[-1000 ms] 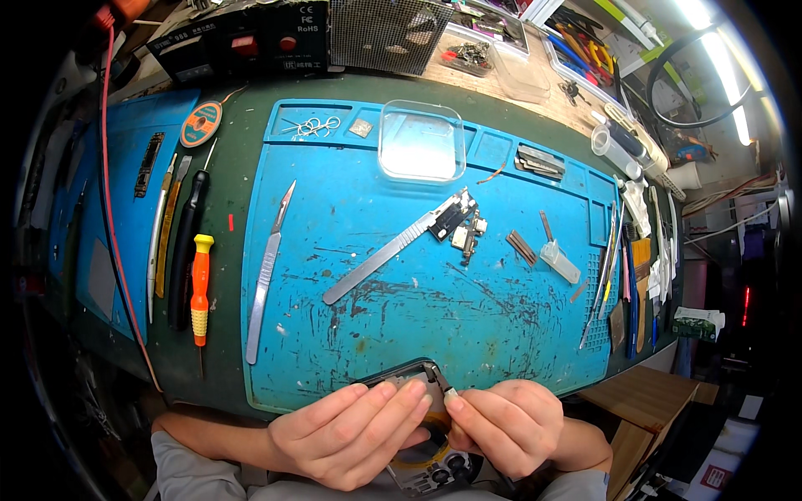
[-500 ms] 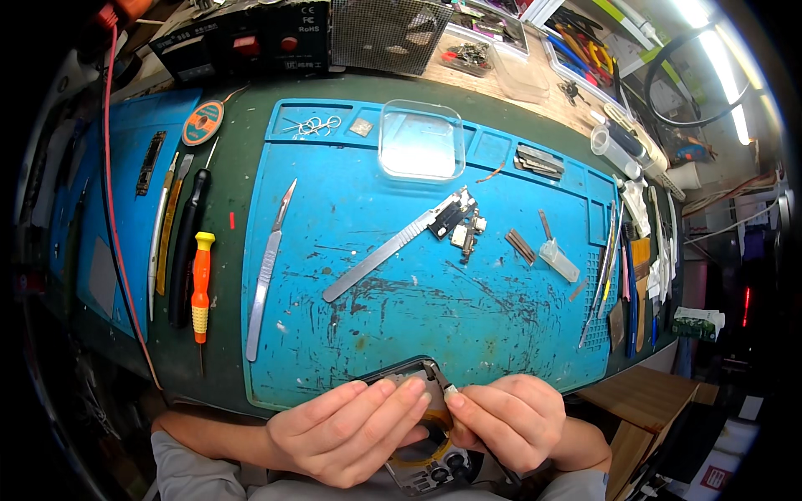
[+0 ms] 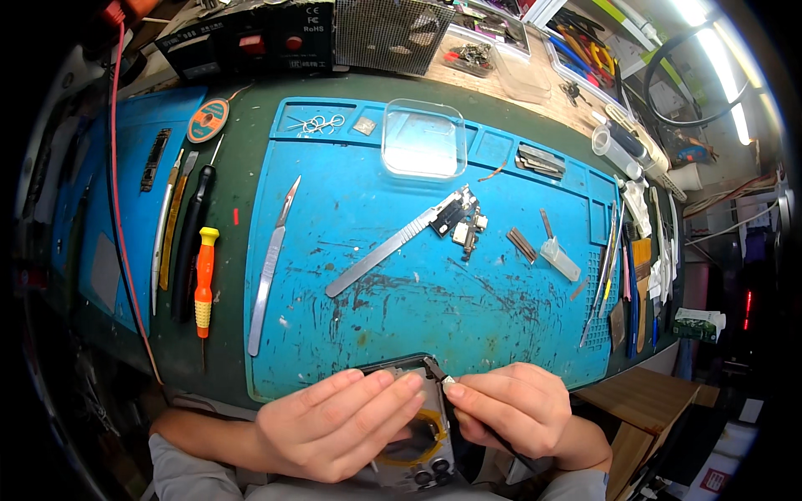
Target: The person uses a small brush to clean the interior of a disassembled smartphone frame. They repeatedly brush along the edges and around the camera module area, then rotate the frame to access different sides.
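Close to my body at the mat's lower edge, my left hand [image 3: 338, 422] grips a phone housing [image 3: 399, 476] with camera rings and a round yellow-edged part in it. The left fingers lie across its face and hide much of it. My right hand [image 3: 510, 409] pinches a slim tool with a dark flat blade [image 3: 435, 370] and a black handle. The blade's tip meets the housing's far corner, at the inner side of the rim. Beyond my hands, a scalpel handle [image 3: 376, 260] lies on the blue mat [image 3: 376, 330], its far end against small phone parts [image 3: 458, 219].
Left on the mat lies a scalpel [image 3: 269, 275]; beside the mat is an orange-yellow screwdriver [image 3: 204, 284]. A clear plastic box [image 3: 424, 138] stands at the back. Metal strips [image 3: 522, 245] and a small clear tube [image 3: 560, 260] lie right, near a row of tools [image 3: 632, 275].
The housing has tilted a little in my left hand, and its yellow ring shows more. My left fingers have shifted slightly left. The blade stays at the corner.
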{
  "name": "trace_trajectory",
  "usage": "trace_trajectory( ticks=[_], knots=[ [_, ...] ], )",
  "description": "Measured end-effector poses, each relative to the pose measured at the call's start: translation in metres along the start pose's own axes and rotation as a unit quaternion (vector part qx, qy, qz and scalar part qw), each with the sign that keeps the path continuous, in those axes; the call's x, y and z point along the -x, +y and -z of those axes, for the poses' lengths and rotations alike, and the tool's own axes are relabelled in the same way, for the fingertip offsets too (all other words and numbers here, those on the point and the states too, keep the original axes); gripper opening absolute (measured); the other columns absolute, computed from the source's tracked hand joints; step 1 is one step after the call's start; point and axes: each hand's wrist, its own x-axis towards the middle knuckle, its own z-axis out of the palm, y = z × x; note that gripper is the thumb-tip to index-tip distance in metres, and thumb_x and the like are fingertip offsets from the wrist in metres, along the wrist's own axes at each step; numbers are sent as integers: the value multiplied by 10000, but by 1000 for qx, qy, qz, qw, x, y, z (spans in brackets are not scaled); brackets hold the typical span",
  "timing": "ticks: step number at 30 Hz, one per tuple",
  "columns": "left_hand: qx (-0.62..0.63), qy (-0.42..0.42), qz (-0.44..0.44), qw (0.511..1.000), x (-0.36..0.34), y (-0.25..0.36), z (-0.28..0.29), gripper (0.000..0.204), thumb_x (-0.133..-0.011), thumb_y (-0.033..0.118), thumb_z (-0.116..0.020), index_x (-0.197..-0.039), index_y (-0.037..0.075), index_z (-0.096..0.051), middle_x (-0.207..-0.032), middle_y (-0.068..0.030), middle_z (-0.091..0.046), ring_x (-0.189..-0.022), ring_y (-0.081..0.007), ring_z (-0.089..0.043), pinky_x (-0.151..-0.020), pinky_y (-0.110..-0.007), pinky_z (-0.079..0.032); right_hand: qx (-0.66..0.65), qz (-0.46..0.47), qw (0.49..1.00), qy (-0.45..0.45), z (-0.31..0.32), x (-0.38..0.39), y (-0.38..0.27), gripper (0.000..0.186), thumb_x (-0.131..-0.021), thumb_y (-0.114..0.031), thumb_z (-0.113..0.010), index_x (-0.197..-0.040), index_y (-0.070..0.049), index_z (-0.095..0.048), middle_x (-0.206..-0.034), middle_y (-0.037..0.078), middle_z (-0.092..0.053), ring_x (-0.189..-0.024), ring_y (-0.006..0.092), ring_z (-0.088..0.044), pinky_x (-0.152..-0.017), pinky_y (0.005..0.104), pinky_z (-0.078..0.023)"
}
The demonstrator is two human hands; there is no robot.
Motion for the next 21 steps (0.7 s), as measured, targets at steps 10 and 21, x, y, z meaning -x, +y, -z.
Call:
trace_trajectory(
  ticks=[10,21],
  knots=[
    [37,-47,19,998,-4,-5,12,284,-1003,274,-751,-1224,125,-850,-1305,-16,-805,-1228,-179,-728,-1133,-372,-559,-14,-9,1000,2,1,3,0,366,-776,35,-813,-1143,30,-808,-1004,103,-809,-766,190,-756,-619,282,-589],
    [27,-47,10,998,-2,-5,11,277,-1011,271,-744,-1224,131,-852,-1313,-17,-802,-1251,-178,-721,-1166,-383,-545,-12,-6,1000,-4,2,0,0,339,-802,15,-835,-1140,26,-806,-1021,105,-816,-769,177,-757,-615,267,-584]
  ],
)
